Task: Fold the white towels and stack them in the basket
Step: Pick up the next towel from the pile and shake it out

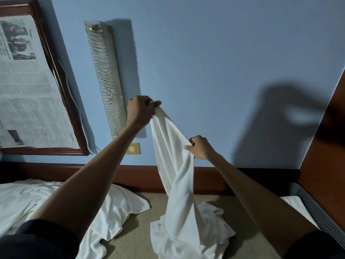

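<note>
Far left, a heap of white linen point(22, 199) lies crumpled at the bed's point(130, 240) left edge. Next comes the left hand point(139, 114), raised high, with thumb and fingers pinching the top corner of the white towel point(177, 174). From that pinch the towel hangs long and twisted, its axis running almost straight down, and its lower end bunches on the bed near the front edge. I cannot tell whether that bunched cloth is all one towel. The right hand point(200, 147) is just to the right and lower, fingers curled and pinching the towel's right-hand edge. The two hands are close together, so the cloth looks roped rather than flat, and it probably needs spreading along one edge before any fold. Far right, at the bed's right edge, stands a perforated grey basket point(321, 219) with something white inside, nearer the right hand.
</note>
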